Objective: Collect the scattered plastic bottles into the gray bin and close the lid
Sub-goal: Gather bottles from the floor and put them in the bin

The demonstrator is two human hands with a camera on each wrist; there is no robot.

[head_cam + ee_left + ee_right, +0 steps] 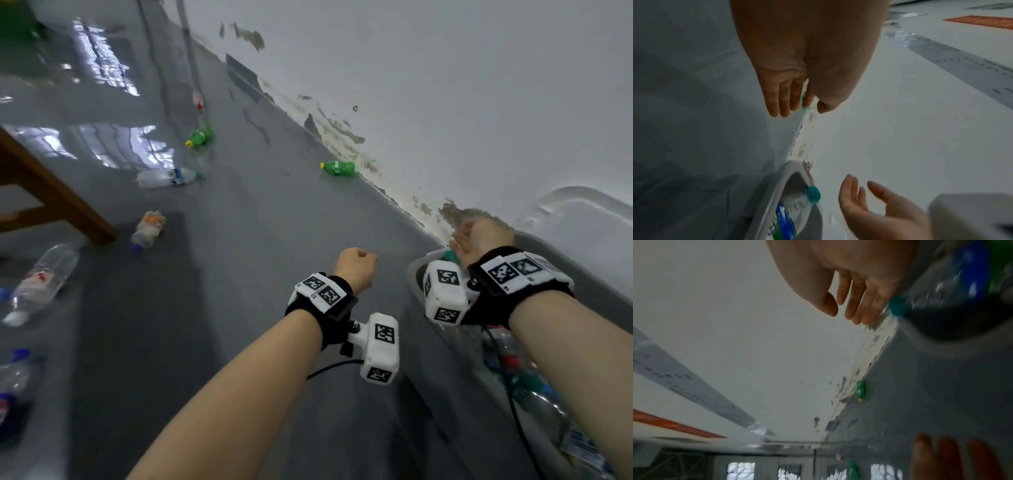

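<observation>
Down by the wall, from the head view, the gray bin (416,270) sits under the right hand (479,241), which hangs over its rim with fingers loose and apart, holding nothing; clear bottles (524,377) with red and green caps are piled inside, below the right forearm. The left hand (356,269) hovers just left of the bin and seems loosely curled on nothing. Beyond it a green bottle (339,168) lies by the wall, and further left lie another green one (200,137), a clear bottle (168,178) and an orange-labelled bottle (149,226). The left wrist view shows that hand's fingers (781,97) fairly straight and empty, with a teal-capped bottle (797,209) lying in the bin's corner below. The right wrist view shows open fingers (859,303) beside that teal cap (897,308).
</observation>
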